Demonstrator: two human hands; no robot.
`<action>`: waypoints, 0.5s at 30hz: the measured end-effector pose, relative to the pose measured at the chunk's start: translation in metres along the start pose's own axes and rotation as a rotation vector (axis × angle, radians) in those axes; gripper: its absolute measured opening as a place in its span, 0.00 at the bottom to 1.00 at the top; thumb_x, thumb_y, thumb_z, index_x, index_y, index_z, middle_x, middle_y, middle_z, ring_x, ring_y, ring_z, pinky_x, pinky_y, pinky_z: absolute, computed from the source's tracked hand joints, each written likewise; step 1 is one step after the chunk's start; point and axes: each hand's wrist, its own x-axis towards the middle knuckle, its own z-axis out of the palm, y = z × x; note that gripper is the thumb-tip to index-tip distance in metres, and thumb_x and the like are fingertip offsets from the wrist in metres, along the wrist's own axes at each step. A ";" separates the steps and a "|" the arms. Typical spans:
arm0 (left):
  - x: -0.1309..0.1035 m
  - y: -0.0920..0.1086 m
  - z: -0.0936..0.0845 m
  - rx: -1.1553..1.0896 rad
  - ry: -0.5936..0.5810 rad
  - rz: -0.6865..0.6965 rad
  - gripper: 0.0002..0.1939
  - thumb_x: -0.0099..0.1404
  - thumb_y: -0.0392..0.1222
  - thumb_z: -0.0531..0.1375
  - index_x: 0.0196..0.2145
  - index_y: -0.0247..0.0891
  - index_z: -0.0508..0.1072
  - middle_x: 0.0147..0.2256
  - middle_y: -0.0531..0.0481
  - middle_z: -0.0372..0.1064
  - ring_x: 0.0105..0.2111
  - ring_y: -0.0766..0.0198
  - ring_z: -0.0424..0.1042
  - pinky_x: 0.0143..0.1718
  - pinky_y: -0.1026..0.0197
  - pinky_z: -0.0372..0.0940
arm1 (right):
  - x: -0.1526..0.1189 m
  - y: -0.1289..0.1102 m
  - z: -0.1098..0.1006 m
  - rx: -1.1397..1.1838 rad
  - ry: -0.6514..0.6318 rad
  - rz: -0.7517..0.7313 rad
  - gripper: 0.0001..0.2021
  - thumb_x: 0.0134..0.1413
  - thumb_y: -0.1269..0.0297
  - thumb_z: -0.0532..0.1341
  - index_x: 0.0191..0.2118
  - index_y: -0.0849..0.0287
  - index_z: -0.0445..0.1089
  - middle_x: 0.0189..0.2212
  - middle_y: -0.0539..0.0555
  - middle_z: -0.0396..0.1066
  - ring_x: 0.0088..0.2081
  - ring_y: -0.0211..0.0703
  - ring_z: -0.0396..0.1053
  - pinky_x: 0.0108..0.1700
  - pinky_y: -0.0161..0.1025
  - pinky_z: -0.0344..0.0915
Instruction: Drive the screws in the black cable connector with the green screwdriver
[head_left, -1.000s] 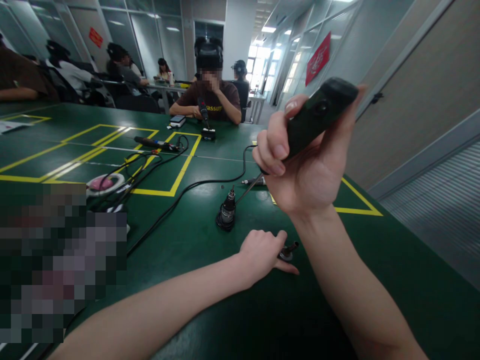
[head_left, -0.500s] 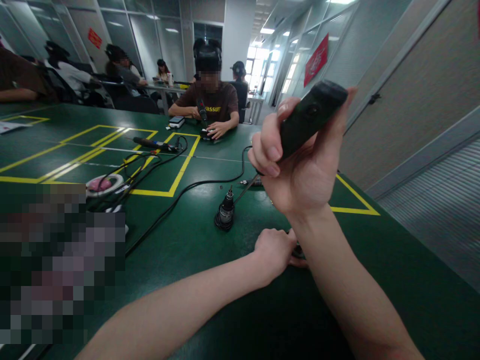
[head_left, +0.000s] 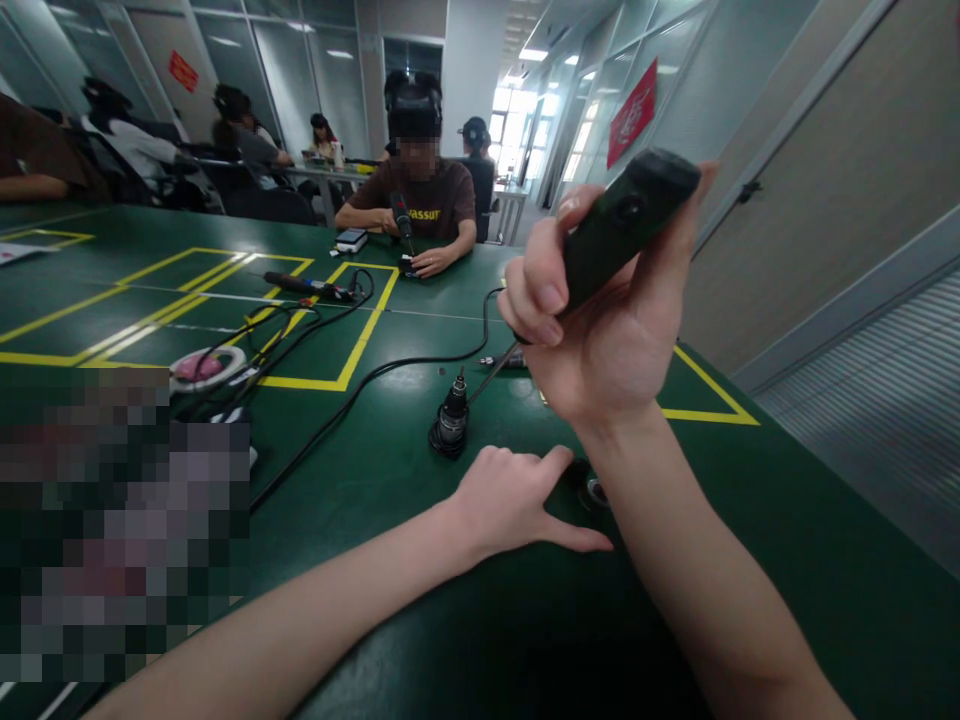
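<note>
Raised at centre right, my right hand is wrapped round the thick black handle of a screwdriver-like tool. Its thin metal shaft slants down and left, its tip near an upright black and grey tool ringed by coiled cable. Low at the centre, my left hand has its thumb and index finger spread apart with nothing between them. Just right of it, a small round black object with a metal ring sits on the table, partly hidden behind my right forearm.
Across the green table a person holds a dark tool. Another black tool with cables lies on yellow tape at left, near a white tape roll. Behind my right wrist lies a small metal-tipped tool.
My left hand has let go of the round black object, moved left and opened its fingers. My right hand still holds its tool in nearly the same place.
</note>
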 end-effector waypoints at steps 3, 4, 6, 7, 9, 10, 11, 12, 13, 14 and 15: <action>-0.023 -0.016 -0.009 -0.045 0.458 0.318 0.28 0.73 0.63 0.59 0.23 0.40 0.65 0.16 0.55 0.66 0.17 0.67 0.69 0.21 0.62 0.55 | 0.000 -0.003 0.000 -0.049 0.067 0.032 0.28 0.59 0.27 0.60 0.34 0.50 0.68 0.19 0.45 0.56 0.17 0.35 0.46 0.19 0.38 0.45; -0.027 -0.021 -0.015 -0.061 0.565 0.339 0.26 0.74 0.56 0.59 0.22 0.40 0.63 0.16 0.56 0.64 0.16 0.69 0.66 0.21 0.62 0.54 | 0.000 -0.003 0.000 -0.062 0.092 0.028 0.30 0.57 0.25 0.60 0.35 0.50 0.67 0.20 0.45 0.56 0.18 0.35 0.46 0.18 0.38 0.45; -0.030 -0.032 -0.030 -0.111 0.701 0.301 0.22 0.74 0.49 0.58 0.22 0.41 0.62 0.16 0.58 0.62 0.16 0.70 0.61 0.21 0.62 0.53 | -0.001 -0.003 0.001 -0.080 0.138 0.002 0.31 0.55 0.22 0.59 0.35 0.49 0.65 0.21 0.45 0.57 0.18 0.36 0.47 0.18 0.38 0.45; -0.030 -0.038 -0.038 -0.135 0.735 0.247 0.20 0.73 0.46 0.58 0.23 0.41 0.62 0.16 0.58 0.61 0.16 0.71 0.59 0.22 0.63 0.53 | -0.001 -0.002 0.001 -0.088 0.151 -0.001 0.31 0.55 0.22 0.59 0.34 0.49 0.64 0.21 0.45 0.58 0.18 0.36 0.48 0.19 0.38 0.46; -0.028 -0.055 -0.048 -0.183 0.773 0.134 0.18 0.72 0.42 0.57 0.23 0.40 0.62 0.17 0.59 0.59 0.16 0.71 0.56 0.21 0.64 0.52 | -0.001 0.001 0.003 -0.096 0.164 -0.015 0.29 0.57 0.24 0.59 0.34 0.49 0.63 0.22 0.45 0.58 0.18 0.36 0.50 0.20 0.37 0.47; -0.028 -0.064 -0.051 -0.209 0.795 0.078 0.17 0.71 0.41 0.56 0.23 0.40 0.62 0.17 0.59 0.58 0.16 0.71 0.55 0.21 0.64 0.51 | -0.001 0.002 0.004 -0.092 0.159 -0.019 0.29 0.58 0.25 0.60 0.34 0.49 0.64 0.22 0.45 0.58 0.18 0.36 0.51 0.20 0.37 0.47; -0.028 -0.073 -0.052 -0.221 0.803 0.050 0.17 0.71 0.41 0.56 0.23 0.41 0.62 0.17 0.59 0.58 0.16 0.71 0.54 0.20 0.64 0.51 | -0.001 0.004 0.004 -0.077 0.145 -0.026 0.28 0.59 0.26 0.60 0.34 0.49 0.65 0.22 0.45 0.59 0.18 0.35 0.52 0.21 0.37 0.48; -0.029 -0.081 -0.051 -0.220 0.798 0.039 0.16 0.70 0.42 0.56 0.23 0.41 0.61 0.17 0.59 0.57 0.16 0.71 0.54 0.21 0.64 0.51 | 0.000 0.005 0.005 -0.051 0.130 -0.035 0.28 0.59 0.27 0.60 0.33 0.50 0.66 0.22 0.45 0.59 0.18 0.35 0.52 0.21 0.37 0.48; -0.031 -0.086 -0.049 -0.208 0.753 0.043 0.16 0.70 0.42 0.56 0.23 0.41 0.61 0.17 0.59 0.57 0.16 0.71 0.54 0.21 0.64 0.51 | 0.000 0.006 0.006 -0.016 0.113 -0.043 0.27 0.60 0.29 0.61 0.33 0.50 0.67 0.22 0.45 0.60 0.18 0.34 0.51 0.21 0.37 0.47; -0.034 -0.089 -0.047 -0.178 0.668 0.077 0.17 0.69 0.43 0.56 0.23 0.41 0.60 0.17 0.59 0.58 0.16 0.71 0.55 0.21 0.64 0.51 | 0.000 0.006 0.006 0.016 0.098 -0.050 0.27 0.61 0.30 0.61 0.33 0.51 0.67 0.21 0.45 0.60 0.18 0.34 0.51 0.21 0.37 0.46; -0.038 -0.090 -0.044 -0.144 0.570 0.114 0.17 0.68 0.43 0.57 0.23 0.41 0.60 0.17 0.59 0.59 0.16 0.71 0.57 0.21 0.64 0.51 | 0.000 0.006 0.006 0.037 0.089 -0.055 0.27 0.61 0.30 0.62 0.33 0.51 0.68 0.21 0.44 0.60 0.18 0.33 0.50 0.21 0.37 0.45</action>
